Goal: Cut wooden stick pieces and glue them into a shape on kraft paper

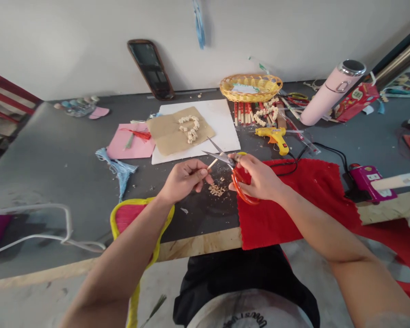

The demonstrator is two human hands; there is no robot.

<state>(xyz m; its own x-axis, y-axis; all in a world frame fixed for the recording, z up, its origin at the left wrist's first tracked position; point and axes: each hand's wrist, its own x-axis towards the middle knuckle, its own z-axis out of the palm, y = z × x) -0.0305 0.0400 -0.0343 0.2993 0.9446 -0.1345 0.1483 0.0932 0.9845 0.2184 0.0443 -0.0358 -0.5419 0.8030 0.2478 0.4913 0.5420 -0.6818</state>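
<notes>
My left hand (187, 180) pinches a thin pale stick (212, 164) between thumb and fingers. In my right hand (258, 177) is a pair of scissors (238, 184) with orange handles. Their blades stand apart, with the stick's tip close to them; I cannot tell whether they touch. Below, on the dark tabletop, lies a small heap of short cut pieces (217, 189). Beyond my hands a brown paper sheet (167, 139) bears a curved shape (192, 135) made of similar pale pieces. A white board (222, 120) lies beneath that paper.
Red cloth (294, 200) spreads under my right arm. Behind it lies a yellow glue gun (275, 136) with a black cord. A yellow basket (251, 93), red-tipped sticks (243, 114) and a pink flask (331, 93) stand farther back. At left are a blue tassel (119, 168) and pink paper (118, 143).
</notes>
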